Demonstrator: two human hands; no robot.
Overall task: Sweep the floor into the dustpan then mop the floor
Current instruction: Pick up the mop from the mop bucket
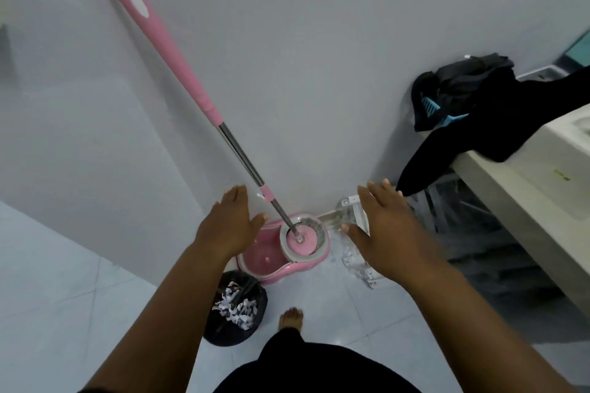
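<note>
Head cam, looking steeply down over outstretched arms at floor, close.

A dark piece of clothing is lying over the corner of a white appliance at the right, and one end is hanging down over its edge. A blue comb is showing among the dark folds. Below, clear plastic packaging is lying on the floor, touching the grey wall.
</note>
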